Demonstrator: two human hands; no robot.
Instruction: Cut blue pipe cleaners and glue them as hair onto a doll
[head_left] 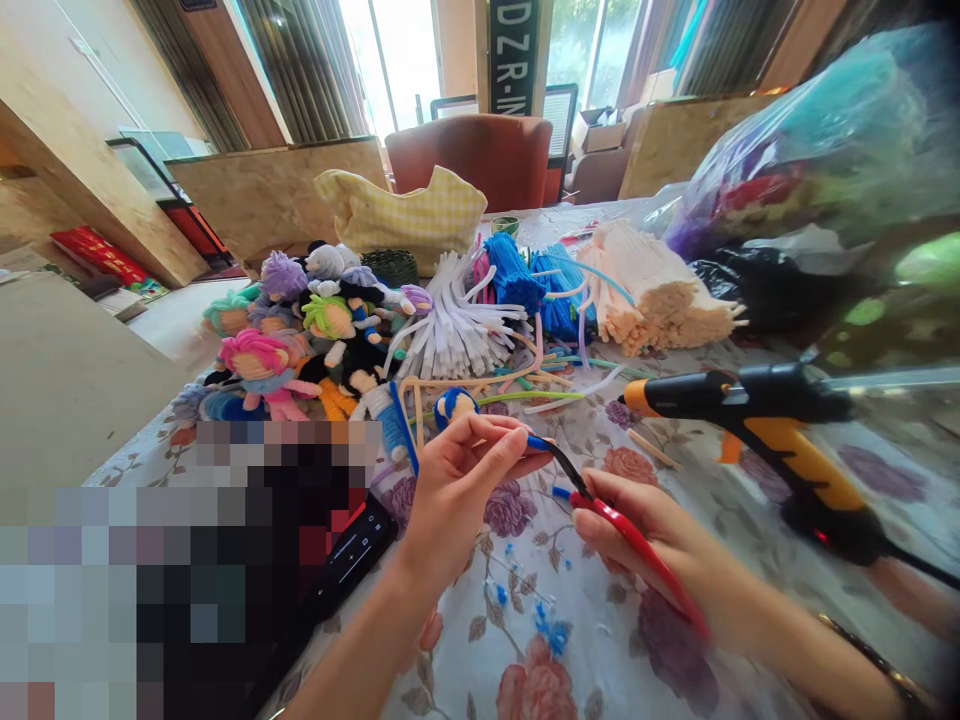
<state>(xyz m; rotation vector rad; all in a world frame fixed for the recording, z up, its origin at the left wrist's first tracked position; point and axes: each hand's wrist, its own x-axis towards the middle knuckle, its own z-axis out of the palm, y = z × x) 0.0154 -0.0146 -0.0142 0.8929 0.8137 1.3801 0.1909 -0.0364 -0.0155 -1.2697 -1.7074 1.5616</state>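
Observation:
My left hand (469, 480) pinches a short blue fuzzy stem (537, 443) between thumb and fingers. In my right hand (637, 520) are red-handled scissors (649, 555), their dark blades reaching to the blue stem beside my left fingertips. Another bit of blue stem (561, 493) shows near the scissors' pivot. Just behind my left hand lies a small doll head with blue hair (455, 404). Blue fluff clippings (551, 630) are scattered on the flowered tablecloth (457, 690) below my hands.
A black and orange glue gun (795, 450) lies at the right. Yarn dolls (274, 365) are piled at the left, behind a phone (352, 545). Bundles of white stems (457, 325), blue stems (514, 275) and peach stems (652, 290) stand behind, with plastic bags (810, 150) at the back right.

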